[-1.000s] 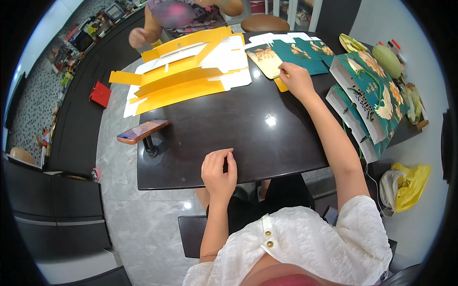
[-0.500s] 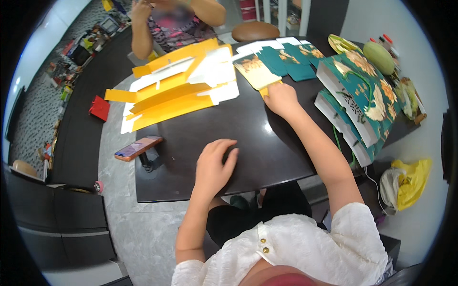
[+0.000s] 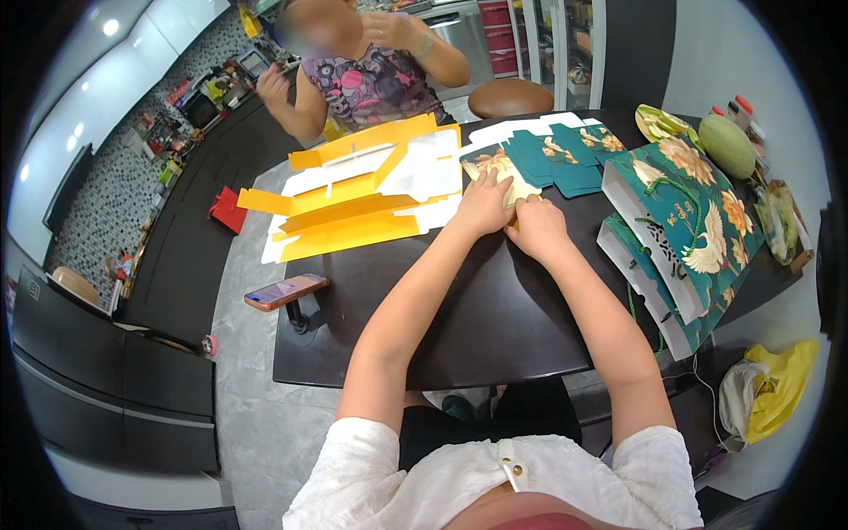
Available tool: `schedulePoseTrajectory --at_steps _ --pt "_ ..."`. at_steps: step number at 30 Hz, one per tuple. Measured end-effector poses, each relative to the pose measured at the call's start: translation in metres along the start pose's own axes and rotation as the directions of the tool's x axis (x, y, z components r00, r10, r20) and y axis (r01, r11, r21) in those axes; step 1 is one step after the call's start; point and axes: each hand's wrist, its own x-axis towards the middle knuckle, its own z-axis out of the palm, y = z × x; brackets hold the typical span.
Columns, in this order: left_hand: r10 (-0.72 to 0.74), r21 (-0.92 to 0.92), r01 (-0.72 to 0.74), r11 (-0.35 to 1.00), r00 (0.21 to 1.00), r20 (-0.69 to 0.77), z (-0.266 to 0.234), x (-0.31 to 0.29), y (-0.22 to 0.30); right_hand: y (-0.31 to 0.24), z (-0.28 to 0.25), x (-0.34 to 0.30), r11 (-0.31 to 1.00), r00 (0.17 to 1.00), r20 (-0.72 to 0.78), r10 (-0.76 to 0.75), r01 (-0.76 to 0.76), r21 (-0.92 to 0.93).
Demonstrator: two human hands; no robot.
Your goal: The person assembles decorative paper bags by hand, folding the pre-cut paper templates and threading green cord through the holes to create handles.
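Note:
A flat cream cardboard piece (image 3: pixel 521 188) with a floral print lies toward the far side of the dark table. My left hand (image 3: pixel 483 205) rests on it with fingers stretched out over its surface. Right beside, my right hand (image 3: pixel 537 226) has its fingers closed at the near edge of the same piece, where a bit of yellow shows. Both forearms reach forward over the table. Green flat cardboard pieces (image 3: pixel 541 162) with floral print lie just beyond, overlapping one another. To the left, partly folded yellow and white cardboard sheets (image 3: pixel 353 223) are stacked.
A phone (image 3: pixel 287 291) sits on a small stand at the table's left. Green printed gift bags (image 3: pixel 680 225) with cord handles lie at the right, near a melon (image 3: pixel 726 146). Across the table is another person (image 3: pixel 375 84), hands raised. A brown stool (image 3: pixel 511 99) stands behind.
My left hand has moved from the near table top forward onto the cream cardboard piece, next to my right hand. The view has tilted up a little. The other person's hands have moved.

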Motion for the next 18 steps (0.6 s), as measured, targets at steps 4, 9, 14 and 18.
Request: schedulePoseTrajectory --at_steps 4,9,14,18 --pt "-0.029 -0.078 0.031 0.996 0.999 0.027 0.009 0.004 0.0 0.012 -0.009 0.003 0.995 0.998 -0.036 0.053 -0.05 0.082" --pt "-0.086 -0.205 0.07 0.976 0.994 -0.073 0.018 -0.011 0.001 0.053 0.008 0.04 0.968 0.923 -0.357 0.146 -0.058 0.246" --pt "-0.023 -0.239 -0.033 0.971 0.973 -0.228 0.013 -0.006 -0.002 0.082 0.012 0.115 0.829 0.786 -0.264 0.559 -0.529 0.183" --pt "-0.071 -0.289 0.013 0.957 0.978 -0.194 0.013 0.0 0.001 0.103 0.012 0.139 0.686 0.675 -0.163 0.719 -0.727 0.018"
